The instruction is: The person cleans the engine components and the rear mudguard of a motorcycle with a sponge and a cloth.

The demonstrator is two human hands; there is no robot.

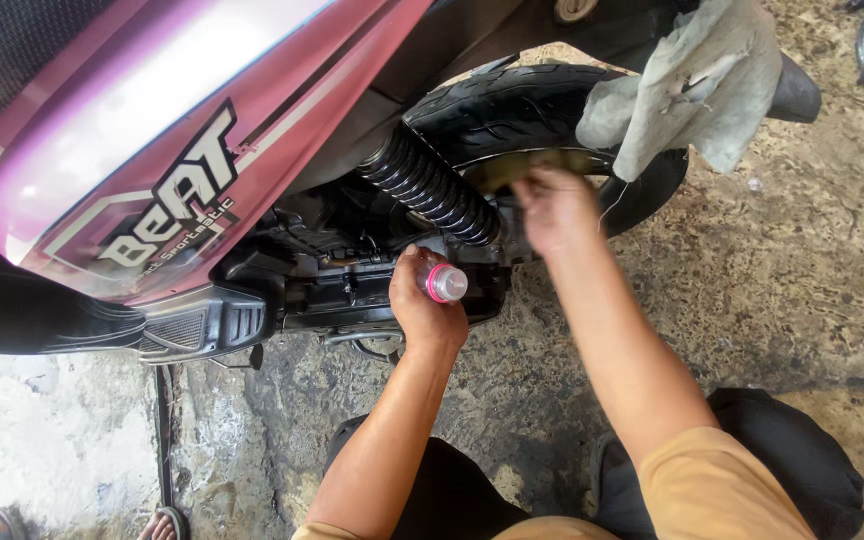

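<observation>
Evidently, the left hand (424, 310) was wrapped around a small clear bottle with a pink collar (444, 283), fingers curled tight about its body, the neck pointing up and to the right. The bottle sat just beside the dark engine casing (352, 285) under the scooter's pink side panel (182, 140), below the lower end of the black coiled shock absorber (430, 185).

The right hand (555, 208) was pressed in beside the rear tyre (512, 105), at the foot of the shock. It was blurred; whether it pinched anything could not be told, though the fingers appeared bunched together.

Risks noted: the bottle was tilted, with the state of its cap unclear. In my judgement its contents could spill onto the casing or the tyre if the grip shifted, and fluid on the tread would be a hazard. The right hand worked in a narrow gap between tyre and shock, where knuckles could catch on hard edges.

Surroundings: a grey rag (692, 80) was draped over the exhaust end (797, 92) above the right hand, hanging close enough to obscure the work. The concrete floor (792, 270) was stained and dark near the person's knees. Someone else's sandalled feet (162, 522) showed at the lower left, well apart.
</observation>
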